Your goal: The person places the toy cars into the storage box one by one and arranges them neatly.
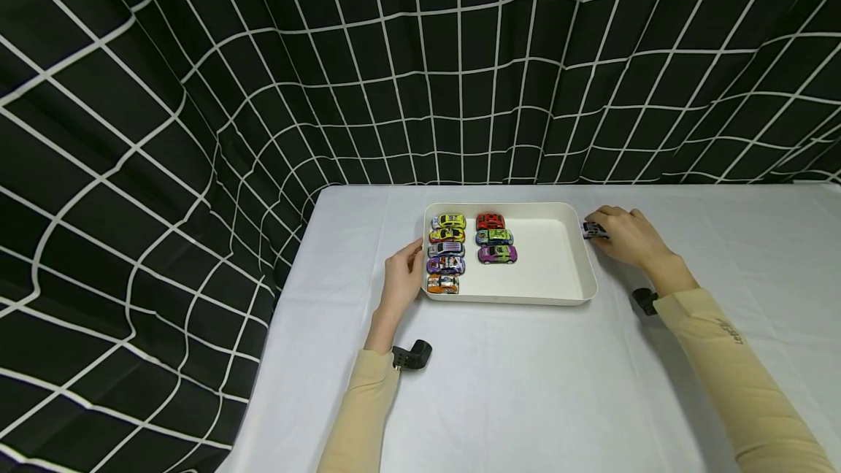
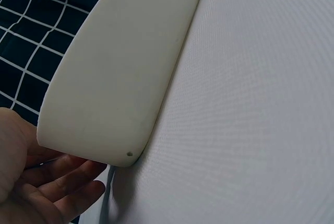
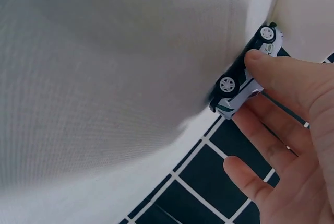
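A white rectangular tray (image 1: 545, 261) lies on the table with several toy cars in it. One column, with an orange-and-white car (image 1: 443, 284) at its near end, runs along the left wall. Beside it are a red car (image 1: 490, 221), a blue-green car (image 1: 494, 237) and a purple-and-green car (image 1: 497, 254). My left hand (image 1: 403, 274) touches the tray's left end from outside, its fingers (image 2: 78, 179) loosely bent against the wall. Just outside the right end, my right hand (image 1: 627, 238) pinches a silver-and-black toy car (image 3: 237, 80) between thumb and fingers.
A white cloth (image 1: 512, 385) covers the table. Behind and to the left hangs a black curtain with a white grid (image 1: 486, 79). Both wrists carry black cameras, one on the left wrist (image 1: 412, 355) and one on the right wrist (image 1: 644, 301).
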Tool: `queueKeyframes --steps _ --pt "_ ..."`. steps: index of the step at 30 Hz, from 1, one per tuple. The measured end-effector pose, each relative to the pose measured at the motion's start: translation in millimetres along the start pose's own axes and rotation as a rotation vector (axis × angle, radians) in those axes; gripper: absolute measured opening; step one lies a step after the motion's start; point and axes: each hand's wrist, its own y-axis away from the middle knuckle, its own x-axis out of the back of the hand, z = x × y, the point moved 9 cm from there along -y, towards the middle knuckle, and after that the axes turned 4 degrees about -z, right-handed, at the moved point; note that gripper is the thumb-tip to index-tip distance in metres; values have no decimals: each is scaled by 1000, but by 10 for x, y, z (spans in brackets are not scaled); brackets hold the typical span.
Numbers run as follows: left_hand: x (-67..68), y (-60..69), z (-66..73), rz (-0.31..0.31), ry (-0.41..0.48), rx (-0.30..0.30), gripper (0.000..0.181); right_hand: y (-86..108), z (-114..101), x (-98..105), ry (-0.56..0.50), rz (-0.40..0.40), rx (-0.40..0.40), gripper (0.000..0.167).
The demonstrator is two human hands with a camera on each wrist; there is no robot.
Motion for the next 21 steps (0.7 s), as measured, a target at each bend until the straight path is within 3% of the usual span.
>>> queueKeyframes --steps 21 --pt "-6 3 -3 -9 -19 17 30 13 15 62 -10 64 42 25"
